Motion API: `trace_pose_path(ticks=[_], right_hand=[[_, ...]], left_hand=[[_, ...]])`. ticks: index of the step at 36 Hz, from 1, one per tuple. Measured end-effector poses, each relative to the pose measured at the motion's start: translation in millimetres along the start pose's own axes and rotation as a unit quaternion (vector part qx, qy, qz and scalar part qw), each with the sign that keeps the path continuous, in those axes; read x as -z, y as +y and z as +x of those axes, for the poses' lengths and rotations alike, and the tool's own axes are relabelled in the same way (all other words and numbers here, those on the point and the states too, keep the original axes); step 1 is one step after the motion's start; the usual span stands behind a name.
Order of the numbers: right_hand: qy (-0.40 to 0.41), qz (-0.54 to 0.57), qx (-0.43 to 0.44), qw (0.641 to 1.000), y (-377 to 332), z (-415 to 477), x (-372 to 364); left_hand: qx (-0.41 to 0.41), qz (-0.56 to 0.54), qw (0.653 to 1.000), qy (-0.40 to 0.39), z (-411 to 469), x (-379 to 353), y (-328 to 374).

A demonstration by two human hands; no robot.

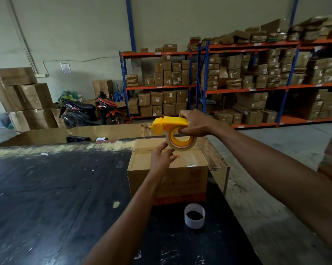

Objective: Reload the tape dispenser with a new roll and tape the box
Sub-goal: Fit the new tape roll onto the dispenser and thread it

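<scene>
- The right hand (193, 123) fingers wrap the yellow tape dispenser (170, 124), keeping it steady above the box (167, 169).
- The left hand (162, 156) fingers, loosely spread, touch the tape roll (181, 145), probably to find its end.

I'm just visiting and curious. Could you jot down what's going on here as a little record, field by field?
Place: a storeroom with shelves of cartons
Right hand: grips the yellow tape dispenser above the box
Tape roll: already seated in the dispenser
Left hand: fingers at the roll's lower edge, over the box top
Box: closed cardboard carton on the black table
Empty core: white ring standing on the table, in front of the box
Background: a parked scooter by the wall
</scene>
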State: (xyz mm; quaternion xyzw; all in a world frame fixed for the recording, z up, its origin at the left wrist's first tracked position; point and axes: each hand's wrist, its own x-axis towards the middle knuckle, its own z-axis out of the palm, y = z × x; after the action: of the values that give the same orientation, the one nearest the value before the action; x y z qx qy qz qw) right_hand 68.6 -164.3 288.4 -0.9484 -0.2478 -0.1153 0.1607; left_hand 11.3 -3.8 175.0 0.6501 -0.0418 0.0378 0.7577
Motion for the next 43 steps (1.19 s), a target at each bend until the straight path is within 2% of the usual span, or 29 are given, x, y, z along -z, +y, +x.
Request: trace_pose_path(ticks=[4,10,17,22,28,37,43], right_hand=[[-0.011,-0.026,0.012,1.000,2.4,2.2,-3.7],[-0.016,-0.046,0.017,0.999,3.6,3.8,-8.7],[-0.012,-0.053,0.031,0.998,1.8,2.8,-10.1],[-0.007,-0.073,0.039,0.997,2.8,3.4,-8.7],[-0.011,-0.084,0.035,0.996,6.6,0.1,-12.1],[-0.017,-0.062,0.016,0.998,12.8,-1.8,-10.4],[-0.025,-0.054,0.003,0.998,14.2,-5.6,-8.4]], left_hand=[[0.067,-0.033,0.997,0.007,4.4,6.8,16.8],[0.107,-0.029,0.994,0.006,15.0,18.6,33.5],[0.205,-0.052,0.977,-0.017,24.8,29.3,34.4],[0.215,-0.023,0.976,-0.019,29.9,29.7,35.1],[0.259,-0.038,0.963,-0.062,36.5,29.2,35.1],[0.254,-0.079,0.961,-0.073,42.1,22.1,29.9],[0.205,-0.001,0.974,-0.101,45.7,22.0,29.0]])
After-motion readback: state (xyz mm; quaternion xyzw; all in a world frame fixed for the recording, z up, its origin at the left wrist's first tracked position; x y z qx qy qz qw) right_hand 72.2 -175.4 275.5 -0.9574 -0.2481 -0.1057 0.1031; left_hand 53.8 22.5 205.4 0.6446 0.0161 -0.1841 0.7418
